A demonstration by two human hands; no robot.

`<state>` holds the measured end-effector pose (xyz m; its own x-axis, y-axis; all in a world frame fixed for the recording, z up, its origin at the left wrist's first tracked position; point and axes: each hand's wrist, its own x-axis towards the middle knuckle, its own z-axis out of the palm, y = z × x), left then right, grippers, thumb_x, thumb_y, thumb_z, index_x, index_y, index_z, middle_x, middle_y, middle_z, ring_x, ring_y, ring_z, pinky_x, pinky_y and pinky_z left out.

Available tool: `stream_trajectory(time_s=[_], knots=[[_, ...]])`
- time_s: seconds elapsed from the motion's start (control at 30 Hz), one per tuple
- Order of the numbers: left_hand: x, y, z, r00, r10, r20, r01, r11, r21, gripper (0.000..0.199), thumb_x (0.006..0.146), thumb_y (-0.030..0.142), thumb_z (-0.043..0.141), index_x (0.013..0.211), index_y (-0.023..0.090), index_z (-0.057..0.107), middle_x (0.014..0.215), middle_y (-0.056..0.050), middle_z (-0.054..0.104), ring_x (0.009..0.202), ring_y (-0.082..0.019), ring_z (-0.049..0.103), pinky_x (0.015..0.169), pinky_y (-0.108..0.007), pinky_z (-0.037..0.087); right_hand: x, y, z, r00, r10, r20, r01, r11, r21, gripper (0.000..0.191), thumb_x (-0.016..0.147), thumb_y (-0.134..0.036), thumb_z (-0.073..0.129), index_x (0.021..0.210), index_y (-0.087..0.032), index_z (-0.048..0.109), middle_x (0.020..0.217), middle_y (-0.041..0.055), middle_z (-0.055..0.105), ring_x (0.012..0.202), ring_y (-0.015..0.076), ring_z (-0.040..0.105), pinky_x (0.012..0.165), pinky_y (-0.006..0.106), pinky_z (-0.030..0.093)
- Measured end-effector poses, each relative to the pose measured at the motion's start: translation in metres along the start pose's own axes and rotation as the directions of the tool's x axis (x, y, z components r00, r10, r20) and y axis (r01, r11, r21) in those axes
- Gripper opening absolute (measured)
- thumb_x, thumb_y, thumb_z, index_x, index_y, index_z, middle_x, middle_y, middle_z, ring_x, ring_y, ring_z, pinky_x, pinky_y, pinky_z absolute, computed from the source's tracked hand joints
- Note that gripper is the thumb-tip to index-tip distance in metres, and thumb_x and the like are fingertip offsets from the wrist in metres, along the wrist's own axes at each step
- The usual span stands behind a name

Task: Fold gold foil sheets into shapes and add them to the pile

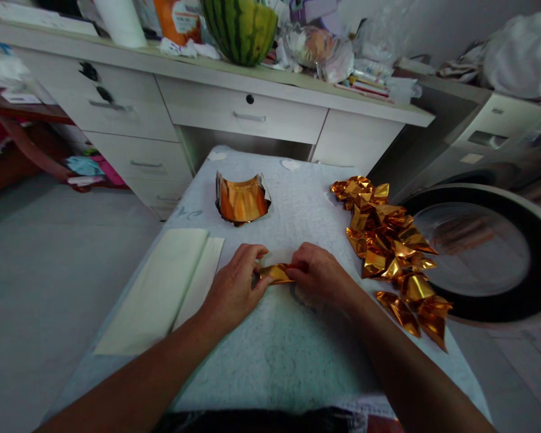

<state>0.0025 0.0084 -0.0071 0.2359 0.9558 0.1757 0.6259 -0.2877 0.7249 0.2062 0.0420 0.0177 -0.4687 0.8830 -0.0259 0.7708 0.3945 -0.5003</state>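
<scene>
Between my two hands is a small folded strip of gold foil paper (276,274), held just above the cloth-covered table. My left hand (238,282) pinches its left end between thumb and fingers. At the right end, my right hand (318,270) grips it with fingers curled in. Beyond the hands stands a curved stack of gold foil sheets (243,201), its edges bent upward. A pile of folded gold foil pieces (388,240) spreads along the table's right side. Left of my left hand lie pale yellow paper sheets (162,282), folded or stacked.
The table (270,367) wears a light blue cloth. Behind it runs a white drawer cabinet (247,102) carrying a cut watermelon (241,30), a paper roll (121,21) and plastic bags. A front-loading washing machine (482,141) stands at the right, its round door (437,192) open beside the table.
</scene>
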Motion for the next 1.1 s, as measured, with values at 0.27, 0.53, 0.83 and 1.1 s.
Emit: stream_trajectory(time_s=[0.27, 0.53, 0.83, 1.1], knots=[[0.001, -0.0036, -0.0013, 0.997, 0.01, -0.079, 0.014, 0.953, 0.304, 0.043, 0.077, 0.027, 0.072, 0.113, 0.02, 0.049, 0.11, -0.008, 0.058, 0.104, -0.03, 0.054, 0.09, -0.048, 0.047, 0.0007, 0.001, 0.0069, 1.0, -0.004, -0.023, 0.003, 1.0, -0.006, 0.01, 0.082, -0.015, 0.066, 0.073, -0.017, 0.061, 0.079, 0.0016, 0.056, 0.077, 0.015, 0.049, 0.07, 0.027, 0.034], [-0.0016, -0.0027, 0.0, 0.996, -0.045, -0.083, 0.076, 0.906, 0.416, 0.031, 0.08, 0.036, 0.067, 0.105, 0.019, 0.056, 0.106, -0.009, 0.058, 0.102, -0.031, 0.05, 0.084, -0.048, 0.044, -0.0007, 0.0016, 0.0079, 0.999, 0.005, -0.031, -0.005, 1.0, -0.023, 0.01, 0.082, -0.016, 0.067, 0.074, -0.017, 0.061, 0.08, 0.002, 0.058, 0.079, 0.016, 0.05, 0.071, 0.028, 0.034], [0.0005, -0.0015, 0.0035, 0.998, -0.023, -0.062, 0.041, 0.952, 0.302, 0.029, 0.079, 0.021, 0.066, 0.104, 0.021, 0.052, 0.106, -0.006, 0.058, 0.103, -0.029, 0.05, 0.086, -0.046, 0.041, -0.0003, 0.0, 0.0067, 1.0, 0.022, -0.012, -0.022, 0.999, -0.032, 0.01, 0.081, -0.017, 0.068, 0.074, -0.017, 0.061, 0.08, 0.0023, 0.057, 0.079, 0.0162, 0.049, 0.069, 0.028, 0.034], [0.0, -0.0023, 0.005, 0.998, -0.004, -0.058, 0.02, 0.96, 0.279, 0.026, 0.081, 0.02, 0.065, 0.103, 0.022, 0.05, 0.103, -0.004, 0.058, 0.101, -0.027, 0.05, 0.086, -0.044, 0.04, 0.0003, 0.0006, 0.0066, 1.0, 0.002, -0.01, -0.002, 0.999, -0.032, 0.011, 0.082, -0.016, 0.066, 0.072, -0.017, 0.061, 0.078, 0.002, 0.056, 0.078, 0.0162, 0.049, 0.07, 0.028, 0.035]])
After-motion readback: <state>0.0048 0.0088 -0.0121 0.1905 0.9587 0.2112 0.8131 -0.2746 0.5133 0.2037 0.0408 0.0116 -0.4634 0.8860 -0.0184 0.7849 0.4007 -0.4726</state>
